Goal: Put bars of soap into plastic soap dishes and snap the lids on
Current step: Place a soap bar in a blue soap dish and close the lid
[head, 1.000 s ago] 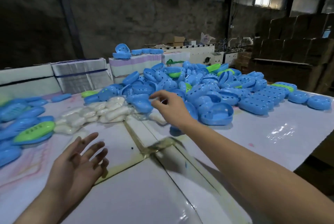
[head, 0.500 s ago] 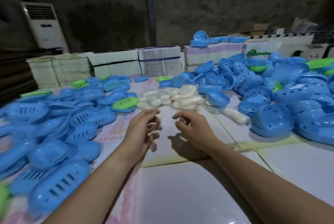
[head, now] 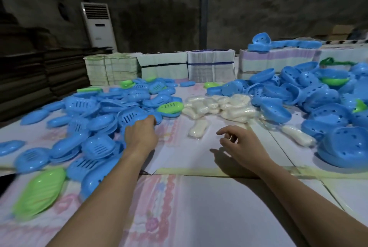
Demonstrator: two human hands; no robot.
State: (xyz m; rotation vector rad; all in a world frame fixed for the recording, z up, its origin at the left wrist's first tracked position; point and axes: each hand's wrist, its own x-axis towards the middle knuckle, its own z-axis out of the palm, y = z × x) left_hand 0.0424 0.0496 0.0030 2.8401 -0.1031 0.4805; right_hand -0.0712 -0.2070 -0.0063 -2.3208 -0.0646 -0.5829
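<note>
- Left hand [head: 141, 135]: fingers curled onto the edge of a slotted blue lid [head: 133, 117] at the near side of the lid pile [head: 95, 119].
- Right hand [head: 242, 145]: loosely curled, holding nothing, above the table [head: 199, 197].
- Single wrapped soap bar [head: 197, 128]: between the hands, apart from both.
- Soap heap [head: 218, 106]: beyond it.
- Blue dishes [head: 326, 107]: piled right.

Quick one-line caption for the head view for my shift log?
Left hand grips a blue slotted lid; right hand hovers empty near wrapped soap bars.
</note>
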